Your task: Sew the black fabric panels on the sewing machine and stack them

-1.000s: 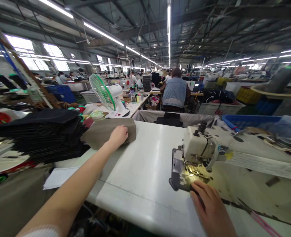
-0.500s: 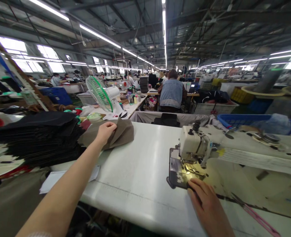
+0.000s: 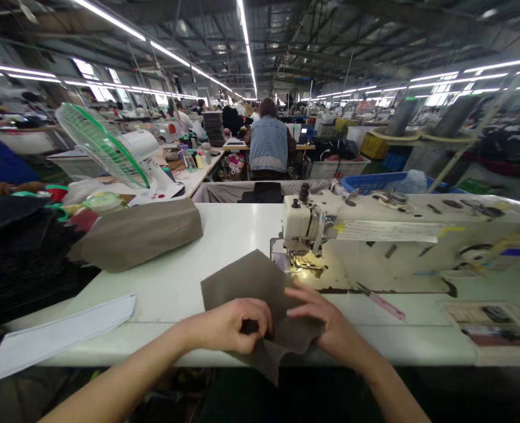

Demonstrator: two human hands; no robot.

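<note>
A grey-brown fabric piece [image 3: 246,279] lies on the white table in front of me, its near edge hanging over the front. My left hand [image 3: 242,323] is closed, pinching the near part of this cloth between thumb and fingers. Over the cloth's right side is my right hand [image 3: 324,323], fingers spread and slightly blurred, touching or just above the fabric. Just beyond stands the sewing machine [image 3: 304,226], its lamp lighting the needle area. More grey-brown fabric [image 3: 145,232] rests folded at the table's far left.
Pink-handled thread snips [image 3: 381,301] lie beside the machine's base. A white strip [image 3: 61,338] sits at the left front. Dark fabric is stacked [image 3: 10,252] at far left, near a green-rimmed fan [image 3: 110,144]. A person in a denim vest [image 3: 268,144] sits ahead.
My left hand has come from the fabric pile to the table's front with one grey-brown piece. My right hand has left the machine's plate and moved to that cloth. The view has turned right.
</note>
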